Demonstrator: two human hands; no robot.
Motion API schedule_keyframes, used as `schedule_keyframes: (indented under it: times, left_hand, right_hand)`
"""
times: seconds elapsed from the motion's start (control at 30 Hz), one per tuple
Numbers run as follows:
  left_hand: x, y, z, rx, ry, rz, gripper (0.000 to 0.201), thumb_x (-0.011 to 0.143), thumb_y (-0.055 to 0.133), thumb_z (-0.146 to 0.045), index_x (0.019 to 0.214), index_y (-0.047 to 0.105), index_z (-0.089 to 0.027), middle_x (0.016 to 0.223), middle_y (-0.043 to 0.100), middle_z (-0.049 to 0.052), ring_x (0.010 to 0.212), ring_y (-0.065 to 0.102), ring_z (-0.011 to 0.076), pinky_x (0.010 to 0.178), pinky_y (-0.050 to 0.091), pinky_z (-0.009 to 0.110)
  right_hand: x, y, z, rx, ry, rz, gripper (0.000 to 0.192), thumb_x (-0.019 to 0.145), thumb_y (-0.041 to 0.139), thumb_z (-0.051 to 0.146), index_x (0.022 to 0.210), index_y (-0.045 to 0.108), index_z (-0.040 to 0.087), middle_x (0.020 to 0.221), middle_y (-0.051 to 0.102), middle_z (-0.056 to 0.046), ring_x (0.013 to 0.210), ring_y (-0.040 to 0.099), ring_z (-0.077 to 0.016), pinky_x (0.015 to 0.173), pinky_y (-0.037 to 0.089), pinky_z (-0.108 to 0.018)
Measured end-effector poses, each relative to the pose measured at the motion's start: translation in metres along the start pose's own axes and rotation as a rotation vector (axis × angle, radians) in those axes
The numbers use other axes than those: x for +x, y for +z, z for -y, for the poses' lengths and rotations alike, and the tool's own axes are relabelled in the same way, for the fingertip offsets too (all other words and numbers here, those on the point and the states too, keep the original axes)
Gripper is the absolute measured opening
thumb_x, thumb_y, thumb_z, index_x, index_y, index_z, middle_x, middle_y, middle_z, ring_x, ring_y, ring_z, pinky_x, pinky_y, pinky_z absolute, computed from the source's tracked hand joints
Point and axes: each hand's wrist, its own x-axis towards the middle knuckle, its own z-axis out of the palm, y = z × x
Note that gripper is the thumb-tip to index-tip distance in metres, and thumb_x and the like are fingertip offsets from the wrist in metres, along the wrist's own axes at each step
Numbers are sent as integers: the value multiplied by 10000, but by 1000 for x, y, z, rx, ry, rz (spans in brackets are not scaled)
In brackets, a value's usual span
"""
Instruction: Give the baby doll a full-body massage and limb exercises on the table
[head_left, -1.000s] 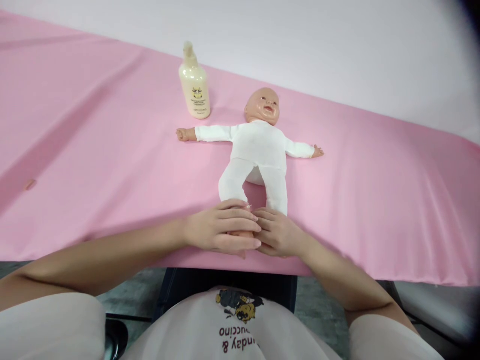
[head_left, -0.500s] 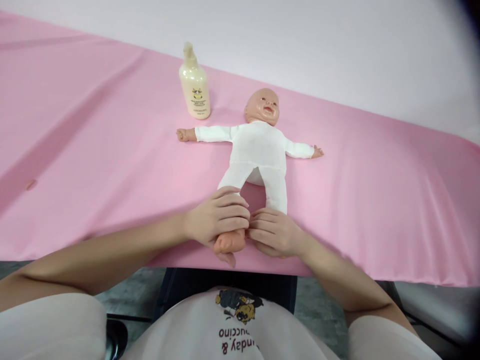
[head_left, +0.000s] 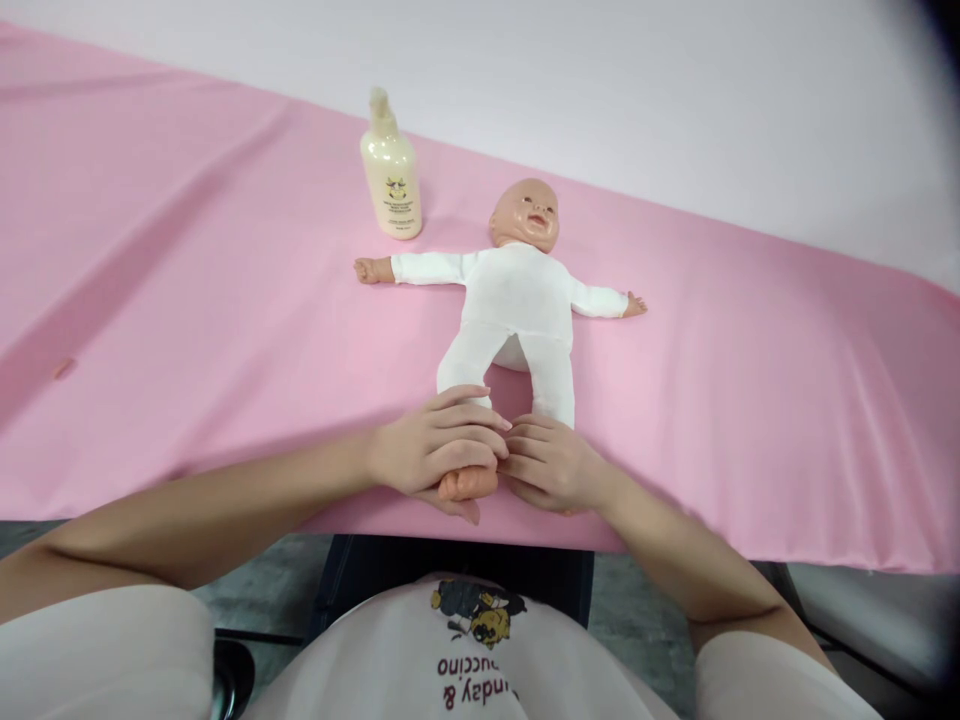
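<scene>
A baby doll (head_left: 514, 300) in a white suit lies on its back on the pink table cover (head_left: 187, 300), arms spread, head toward the far edge. My left hand (head_left: 435, 450) is wrapped around the doll's bare foot (head_left: 469, 484) on the left side, near the table's front edge. My right hand (head_left: 551, 465) covers the doll's other foot, fingers curled over it and touching my left hand. A cream pump bottle (head_left: 391, 179) stands upright just beyond the doll's outstretched arm.
The pink cover spreads wide to the left and right of the doll. A small brownish mark (head_left: 61, 368) shows on the cloth at the far left. A plain pale wall runs behind the table. Dark table legs (head_left: 360, 580) stand below the front edge.
My left hand slid up the doll's leg, baring the foot, then came partly back down over it. My right hand stayed on the other foot.
</scene>
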Motion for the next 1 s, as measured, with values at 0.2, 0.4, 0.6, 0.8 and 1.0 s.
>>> schedule_keyframes:
  times: [0.2, 0.4, 0.6, 0.8, 1.0]
  left_hand:
    - [-1, -2, 3, -62, -2, 32, 473, 864, 562, -656, 1025, 560, -212, 1011, 752, 73, 1047, 695, 227, 1081, 457, 471]
    - [0, 1, 0, -62, -12, 18, 500, 871, 564, -640, 1070, 559, -181, 995, 738, 97, 1061, 671, 236, 1075, 457, 474]
    - [2, 4, -4, -20, -31, 16, 534, 850, 646, -564, 1173, 544, -149, 1053, 723, 127, 1106, 643, 245, 1074, 460, 478]
    - [1, 4, -1, 49, -45, 29, 313, 901, 648, -365, 1158, 583, -199, 1078, 719, 78, 1102, 634, 188, 1103, 443, 435]
    - [1, 4, 0, 46, -46, 31, 315, 844, 703, -410, 1081, 615, -221, 1027, 729, 48, 1079, 628, 184, 1103, 441, 421]
  right_hand:
    - [1, 0, 0, 12, 7, 15, 104, 921, 569, 173, 1000, 628, 139, 871, 703, -69, 869, 646, -178, 826, 571, -354]
    - [-2, 2, 0, 21, 6, 45, 92, 931, 559, 211, 957, 632, 161, 863, 695, -61, 894, 630, -176, 841, 557, -350]
    - [-4, 4, -1, -17, 18, 0, 130, 929, 602, 307, 893, 629, 185, 816, 683, -42, 850, 630, -174, 832, 549, -353]
    - [-5, 2, -4, -33, 34, -32, 165, 931, 588, 347, 879, 613, 193, 785, 682, -38, 772, 628, -173, 774, 551, -350]
    - [-8, 1, -4, -2, 24, -14, 178, 930, 599, 358, 916, 613, 180, 811, 684, -53, 801, 629, -177, 807, 541, -364]
